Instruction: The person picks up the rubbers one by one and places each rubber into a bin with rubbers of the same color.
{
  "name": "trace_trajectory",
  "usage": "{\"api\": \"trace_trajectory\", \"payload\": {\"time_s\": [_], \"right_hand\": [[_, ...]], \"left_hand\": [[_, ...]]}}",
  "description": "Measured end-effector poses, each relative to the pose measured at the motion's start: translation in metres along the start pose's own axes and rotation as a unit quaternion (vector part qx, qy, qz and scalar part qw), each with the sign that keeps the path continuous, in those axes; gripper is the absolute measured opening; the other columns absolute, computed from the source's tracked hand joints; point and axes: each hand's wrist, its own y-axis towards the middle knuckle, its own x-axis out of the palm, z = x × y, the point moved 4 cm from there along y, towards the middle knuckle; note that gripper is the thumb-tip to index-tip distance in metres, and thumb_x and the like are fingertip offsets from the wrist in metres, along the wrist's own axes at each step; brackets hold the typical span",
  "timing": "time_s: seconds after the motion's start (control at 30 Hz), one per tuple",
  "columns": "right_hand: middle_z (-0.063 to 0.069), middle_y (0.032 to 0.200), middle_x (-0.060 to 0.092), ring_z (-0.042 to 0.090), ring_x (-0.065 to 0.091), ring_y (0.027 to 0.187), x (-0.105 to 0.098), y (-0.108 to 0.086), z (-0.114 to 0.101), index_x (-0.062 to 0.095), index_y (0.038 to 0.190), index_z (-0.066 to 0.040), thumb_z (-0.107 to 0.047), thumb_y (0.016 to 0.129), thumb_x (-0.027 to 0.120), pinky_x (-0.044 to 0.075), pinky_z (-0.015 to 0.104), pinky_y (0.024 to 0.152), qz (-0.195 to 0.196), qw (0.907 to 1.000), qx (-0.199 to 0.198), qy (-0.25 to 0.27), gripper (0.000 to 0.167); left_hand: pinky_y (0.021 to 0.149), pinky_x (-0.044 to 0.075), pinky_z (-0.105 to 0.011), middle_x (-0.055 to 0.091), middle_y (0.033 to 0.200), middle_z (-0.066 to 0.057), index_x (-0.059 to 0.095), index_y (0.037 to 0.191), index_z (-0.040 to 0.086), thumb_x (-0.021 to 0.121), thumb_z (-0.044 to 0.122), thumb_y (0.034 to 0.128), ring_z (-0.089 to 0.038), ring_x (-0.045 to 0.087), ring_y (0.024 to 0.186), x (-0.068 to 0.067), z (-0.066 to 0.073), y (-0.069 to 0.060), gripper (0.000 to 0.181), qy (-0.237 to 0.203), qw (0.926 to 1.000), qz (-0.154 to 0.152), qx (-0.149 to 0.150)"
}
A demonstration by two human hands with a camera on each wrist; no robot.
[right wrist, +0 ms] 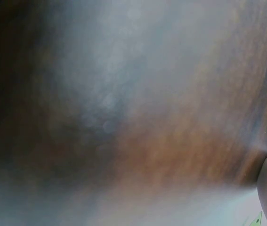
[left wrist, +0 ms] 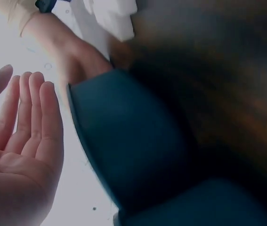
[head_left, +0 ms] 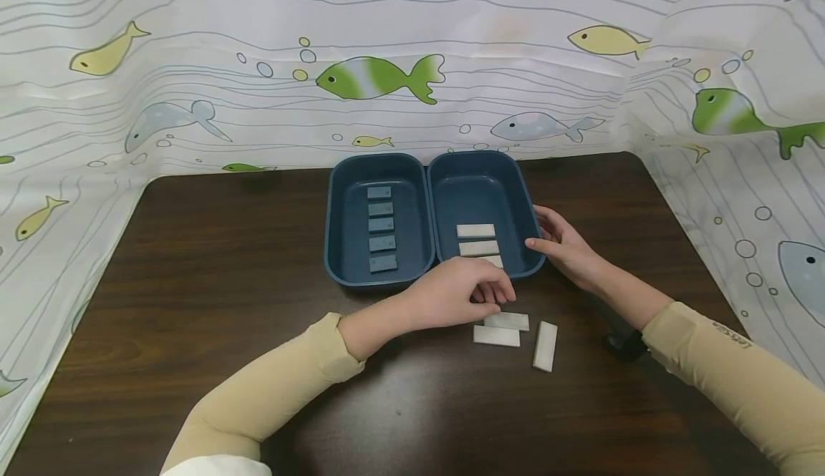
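My left hand (head_left: pixel 457 293) hovers over the front edge of the right blue tray (head_left: pixel 480 164), fingers loosely bent. The left wrist view shows that palm (left wrist: pixel 20 165) bare, with nothing held. At the right tray's right side, my right hand (head_left: pixel 570 250) grips the rim, thumb over the inside and fingers outside. Inside this tray lie white rectangular tiles (head_left: pixel 475 230), the nearest partly hidden by my left hand. Below that hand, two white tiles (head_left: pixel 496 336) overlap or touch on the table, and another white tile (head_left: pixel 545 346) lies apart to their right.
A left blue tray (head_left: pixel 335 222) stands against the right one and holds several blue tiles (head_left: pixel 382 225) in a column. Both sit on a dark wooden table (head_left: pixel 213 268). Behind rises a white fish-print curtain (head_left: pixel 258 118). The right wrist view is mostly blurred tabletop.
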Motion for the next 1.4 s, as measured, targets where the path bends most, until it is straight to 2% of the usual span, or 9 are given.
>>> {"api": "trace_trajectory", "payload": {"time_s": [0.2, 0.4, 0.7, 0.87, 1.07, 1.4], "right_hand": [[0.015, 0.155, 0.038, 0.004, 0.054, 0.124, 0.0, -0.001, 0.0, 0.02, 0.165, -0.001, -0.007, 0.106, 0.057, 0.053, 0.013, 0.097, 0.0, 1.0, -0.001, 0.001, 0.07], [0.018, 0.157, 0.036, 0.003, 0.054, 0.124, 0.0, -0.001, 0.0, 0.02, 0.166, -0.002, -0.007, 0.107, 0.057, 0.053, 0.013, 0.097, -0.002, 1.0, 0.001, 0.002, 0.07], [0.022, 0.158, 0.034, 0.003, 0.055, 0.122, -0.001, -0.001, 0.001, 0.02, 0.166, -0.001, -0.007, 0.107, 0.057, 0.054, 0.013, 0.097, -0.007, 1.0, -0.003, -0.002, 0.07], [0.016, 0.156, 0.038, 0.003, 0.055, 0.123, -0.001, 0.0, 0.001, 0.02, 0.166, -0.001, -0.007, 0.107, 0.057, 0.054, 0.013, 0.097, -0.006, 1.0, -0.003, -0.003, 0.069], [0.019, 0.157, 0.036, 0.004, 0.055, 0.123, 0.0, -0.001, 0.0, 0.02, 0.166, -0.001, -0.006, 0.107, 0.057, 0.054, 0.014, 0.097, -0.008, 0.9999, -0.007, 0.001, 0.07], [0.004, 0.15, 0.042, 0.003, 0.055, 0.124, -0.001, 0.0, 0.001, 0.021, 0.165, -0.001, -0.007, 0.106, 0.057, 0.054, 0.014, 0.097, -0.006, 1.0, -0.007, 0.005, 0.07]], "left_hand": [[0.085, 0.055, -0.013, 0.077, 0.108, -0.006, 0.076, 0.118, 0.005, 0.075, 0.006, 0.0989, -0.008, 0.067, 0.091, 0.017, -0.005, -0.001, 0.019, -0.008, 0.9998, -0.004, -0.016], [0.091, 0.057, -0.018, 0.077, 0.112, -0.006, 0.074, 0.122, 0.006, 0.075, 0.011, 0.0998, -0.014, 0.07, 0.1, 0.031, -0.01, -0.001, 0.023, 0.003, 0.9993, -0.004, -0.036], [0.1, 0.052, -0.021, 0.074, 0.124, 0.001, 0.072, 0.129, 0.015, 0.075, 0.023, 0.1013, -0.009, 0.067, 0.112, 0.045, -0.016, 0.002, 0.028, 0.1, 0.9935, -0.017, -0.05], [0.104, 0.052, -0.022, 0.072, 0.13, 0.0, 0.069, 0.134, 0.014, 0.076, 0.024, 0.1009, -0.01, 0.066, 0.116, 0.05, -0.019, 0.006, 0.035, 0.113, 0.9919, -0.02, -0.056], [0.107, 0.051, -0.022, 0.07, 0.136, -0.001, 0.065, 0.138, 0.012, 0.075, 0.025, 0.1016, -0.009, 0.065, 0.121, 0.054, -0.024, 0.01, 0.04, 0.116, 0.9902, -0.038, -0.069], [0.104, 0.051, -0.021, 0.072, 0.131, -0.002, 0.068, 0.138, 0.011, 0.075, 0.02, 0.1012, -0.009, 0.066, 0.119, 0.059, -0.031, 0.018, 0.038, 0.143, 0.9849, -0.061, -0.077]]}}
